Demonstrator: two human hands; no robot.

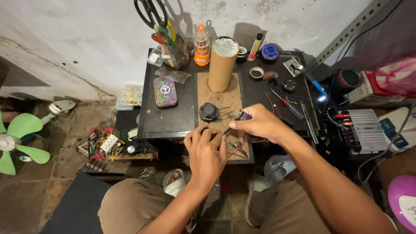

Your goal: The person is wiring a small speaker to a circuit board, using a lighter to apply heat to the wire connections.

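Head view showed a small black worktable (173, 123) standing against a white wall, and every place below is told from this table. On its middle lay a brown board (216, 97), and at the far end of the board stood a tall cardboard tube (221, 65) with a white mesh top. Left of the table, on the floor, was a green fan (19, 138), and nearer to the table lay a heap of circuit boards (102, 143). Right of the table stood a silver amplifier box (366, 128) with many wires. At the back edge of the table a cup held black scissors (151, 11) and screwdrivers. On the left part of the table lay a flat tin (165, 92) with a round sign on the lid. On the near part of the board sat a small round black speaker (209, 112) with thin wires going toward the hands.

At the front edge of the table, the left hand (206, 149) had its fingers curled, the tips pressing on something small which could not be seen clearly. Just beside it, the right hand (260, 123) was closed around a small purple part (242, 115), pinched between thumb and fingers, close to the speaker. A red screwdriver (288, 104) lay on the right part of the table.
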